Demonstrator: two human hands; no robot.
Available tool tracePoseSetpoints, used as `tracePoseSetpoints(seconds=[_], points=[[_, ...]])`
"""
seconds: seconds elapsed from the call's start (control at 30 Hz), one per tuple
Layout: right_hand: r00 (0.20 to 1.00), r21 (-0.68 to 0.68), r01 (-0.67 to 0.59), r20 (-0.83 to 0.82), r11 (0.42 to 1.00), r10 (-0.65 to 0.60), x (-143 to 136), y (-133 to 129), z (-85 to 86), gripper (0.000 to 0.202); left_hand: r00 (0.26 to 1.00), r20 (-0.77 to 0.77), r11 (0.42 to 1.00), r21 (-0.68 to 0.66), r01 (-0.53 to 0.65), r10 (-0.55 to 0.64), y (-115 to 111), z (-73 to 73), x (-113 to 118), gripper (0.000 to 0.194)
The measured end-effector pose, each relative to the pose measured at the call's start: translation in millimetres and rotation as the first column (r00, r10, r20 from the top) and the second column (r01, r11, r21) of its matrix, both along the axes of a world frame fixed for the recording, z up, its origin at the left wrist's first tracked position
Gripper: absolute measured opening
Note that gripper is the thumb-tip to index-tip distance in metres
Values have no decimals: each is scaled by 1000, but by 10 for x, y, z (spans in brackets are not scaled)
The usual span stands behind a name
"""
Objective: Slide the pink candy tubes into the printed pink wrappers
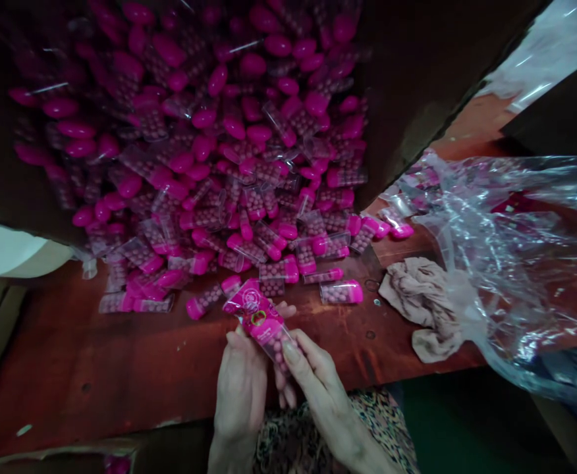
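Note:
Between my hands is a clear tube of small pink balls with a bright pink printed sleeve (261,316), tilted with its wrapped end up and to the left. My right hand (318,388) pinches the lower, clear end between thumb and fingers. My left hand (243,382) cradles the tube from the left and below; its fingers pass behind it and are partly hidden. Just beyond lie loose capped tubes, one a clear tube with a pink cap (340,292). A large heap of similar pink-capped tubes (249,164) spills towards me.
A dark open box (417,85) on its side holds the heap on the red-brown wooden table (160,375). To the right are a crumpled beige cloth (414,296) and a clear plastic bag (530,276). A white bowl (14,253) is at left.

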State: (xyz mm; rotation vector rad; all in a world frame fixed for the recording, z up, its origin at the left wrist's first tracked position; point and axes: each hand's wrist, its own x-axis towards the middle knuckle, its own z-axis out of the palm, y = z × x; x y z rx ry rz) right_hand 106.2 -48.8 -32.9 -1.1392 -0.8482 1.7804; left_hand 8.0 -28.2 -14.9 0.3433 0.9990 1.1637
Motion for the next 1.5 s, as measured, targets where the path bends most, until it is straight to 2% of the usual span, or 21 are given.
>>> tracePoseSetpoints(seconds=[0.1, 0.2, 0.4, 0.53, 0.63, 0.7, 0.77, 0.87, 0.93, 1.07, 1.2, 1.3, 1.5], points=[[999, -19, -40, -12, 999, 40, -4, -12, -4, 32, 998, -48, 999, 13, -48, 48, 58, -11, -32, 40], [998, -6, -48, 39, 999, 49, -15, -25, 27, 33, 996, -79, 999, 2, -43, 43, 91, -11, -8, 30], [943, 129, 56, 319, 990, -95, -33, -23, 102, 32, 996, -76, 998, 13, -54, 55, 70, 22, 103, 23], [918, 189, -19, 391, 982, -58, -17, 14, 86, 30, 995, -57, 997, 13, -78, 79, 88, 17, 64, 22], [888, 201, -65, 458, 977, -35, 23, 42, 66, 25, 990, -121, 997, 28, -71, 74, 110, 6, 3, 26], [870, 283, -100, 491, 954, -54, 57, 57, 49, 39, 983, -165, 996, 55, -75, 83, 116, 1, -25, 33], [852, 397, -157, 517, 904, -79, 95, 73, 29, 49, 978, -180, 993, 78, -88, 101, 115, -3, -38, 38], [852, 490, -226, 519, 842, -74, 160, 100, 10, 49, 982, -177, 996, 71, -59, 70, 106, -7, -54, 45], [876, 482, -217, 480, 849, -48, 207, 118, 14, 46, 979, -191, 995, 82, -59, 74, 103, -17, -92, 45], [893, 380, -138, 446, 915, -51, 298, 140, 25, 42, 900, -365, 962, 215, -168, 238, 117, -66, -252, 32], [891, 227, -143, 453, 963, 26, 360, 129, -20, 41, 828, -498, 931, 358, -76, 259, 167, -115, -410, 15], [920, 143, -148, 382, 979, 84, 375, 120, -67, 43, 841, -488, 941, 333, -67, 232, 212, -139, -454, 15], [962, 82, -145, 243, 986, 122, 365, 141, -114, 43, 862, -456, 965, 234, -123, 220, 260, -174, -459, 14]])
